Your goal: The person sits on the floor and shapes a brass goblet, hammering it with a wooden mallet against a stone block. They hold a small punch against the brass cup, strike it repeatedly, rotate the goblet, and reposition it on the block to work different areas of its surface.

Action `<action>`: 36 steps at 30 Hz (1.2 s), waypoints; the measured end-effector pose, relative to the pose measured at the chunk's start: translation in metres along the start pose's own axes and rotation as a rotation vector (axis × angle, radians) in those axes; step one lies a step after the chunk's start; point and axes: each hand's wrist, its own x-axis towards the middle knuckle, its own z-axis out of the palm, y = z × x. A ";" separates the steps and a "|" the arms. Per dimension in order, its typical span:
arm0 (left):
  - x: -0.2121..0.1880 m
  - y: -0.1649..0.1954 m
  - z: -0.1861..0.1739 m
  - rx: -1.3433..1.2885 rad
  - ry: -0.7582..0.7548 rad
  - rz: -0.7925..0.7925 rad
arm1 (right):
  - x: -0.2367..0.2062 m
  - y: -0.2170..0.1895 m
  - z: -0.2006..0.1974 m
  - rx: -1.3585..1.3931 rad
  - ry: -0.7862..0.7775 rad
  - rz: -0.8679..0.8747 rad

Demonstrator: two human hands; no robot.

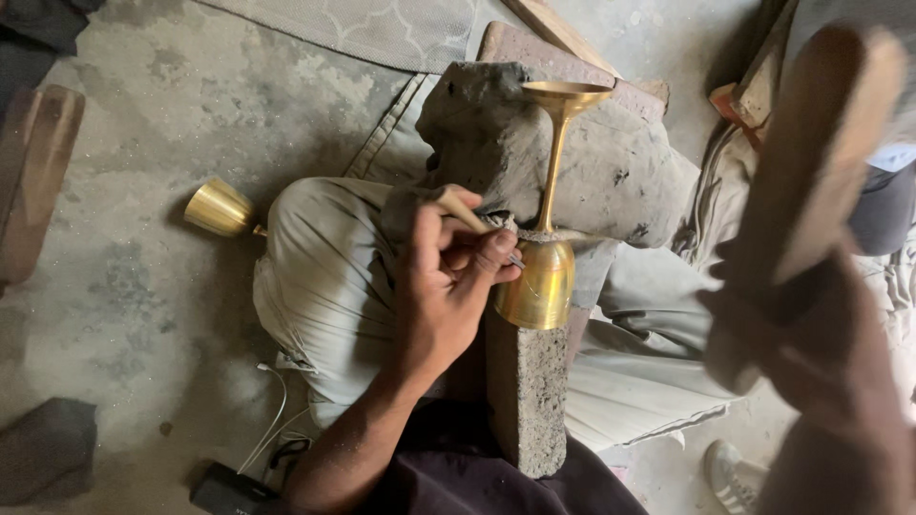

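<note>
Head view: left grip (448,277) pinches chisel (465,212) against brass goblet (540,277); right grip (811,334) clasps wooden mallet (821,143).

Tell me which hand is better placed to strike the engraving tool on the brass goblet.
Probably the right hand: it holds a wooden mallet raised above the work. The left hand is busy pinching the engraving tool, tip against the brass goblet.

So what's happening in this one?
A person sits on the floor with a brass goblet lying upside down on a stone block between their legs. The left hand holds a thin tool with its tip against the goblet's cup near the stem. The right hand, blurred, holds up a wooden mallet. A second brass cup lies on the concrete floor to the left.
</note>
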 end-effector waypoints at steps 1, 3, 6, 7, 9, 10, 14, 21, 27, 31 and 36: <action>0.001 0.000 0.001 0.015 0.000 -0.002 | 0.004 -0.008 -0.004 -0.028 0.019 -0.008; 0.003 -0.002 0.003 0.015 0.004 0.007 | 0.021 -0.020 0.002 -0.261 0.127 -0.110; 0.003 -0.004 0.006 0.002 0.015 0.027 | 0.045 -0.051 0.003 -0.715 0.132 -0.491; 0.003 -0.004 0.006 0.022 0.008 0.039 | 0.053 -0.063 0.005 -0.834 0.112 -0.589; 0.005 -0.005 0.005 0.065 0.001 0.049 | 0.068 -0.086 0.012 -1.012 0.095 -0.724; 0.005 -0.005 0.004 0.090 -0.003 0.046 | 0.074 -0.096 0.017 -1.073 0.089 -0.759; 0.006 -0.005 0.004 0.129 -0.007 0.053 | 0.091 -0.134 0.032 -1.186 0.053 -0.844; 0.007 -0.004 0.011 0.122 -0.028 0.130 | 0.110 -0.165 0.048 -1.221 -0.085 -0.882; 0.015 0.003 0.011 0.218 -0.056 0.092 | 0.115 -0.164 0.037 -1.256 -0.076 -0.829; 0.019 0.007 0.013 0.229 -0.059 0.054 | 0.123 -0.154 0.032 -1.127 -0.073 -0.872; 0.016 0.011 0.013 0.294 -0.075 0.097 | 0.123 -0.144 0.022 -1.207 -0.046 -0.914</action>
